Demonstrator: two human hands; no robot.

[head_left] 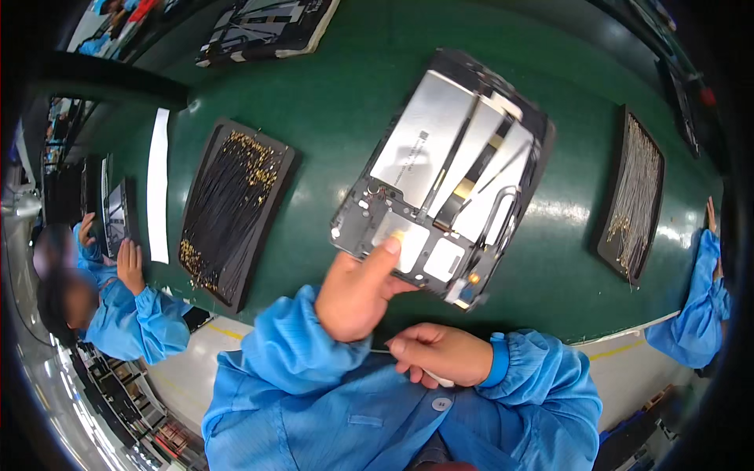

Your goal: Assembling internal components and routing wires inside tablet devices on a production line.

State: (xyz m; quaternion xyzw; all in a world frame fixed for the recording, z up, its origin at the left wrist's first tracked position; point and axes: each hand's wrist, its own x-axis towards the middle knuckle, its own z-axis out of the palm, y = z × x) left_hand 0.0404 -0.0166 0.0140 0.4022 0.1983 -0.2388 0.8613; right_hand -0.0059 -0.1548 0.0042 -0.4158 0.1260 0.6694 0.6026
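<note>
My left hand (357,294) grips the lower left corner of an opened tablet-like electronic device (408,157), thumb on top. The device is tilted over the bench, its inside facing up: silver battery panels, black cables and small boards show. Its edges are slightly blurred. My right hand (444,355) is closed close to my body, below the device and apart from it. A slim pale tool (442,381) pokes out under its fingers; most of it is hidden and I cannot tell its kind. A blue band (498,359) circles the right wrist.
On the green bench (330,102) stand a dark tray of black cables (236,212) at left and a tray of grey cables (635,196) at right. A white strip (159,188) and more opened devices (263,31) lie farther out. Co-workers sit at both sides.
</note>
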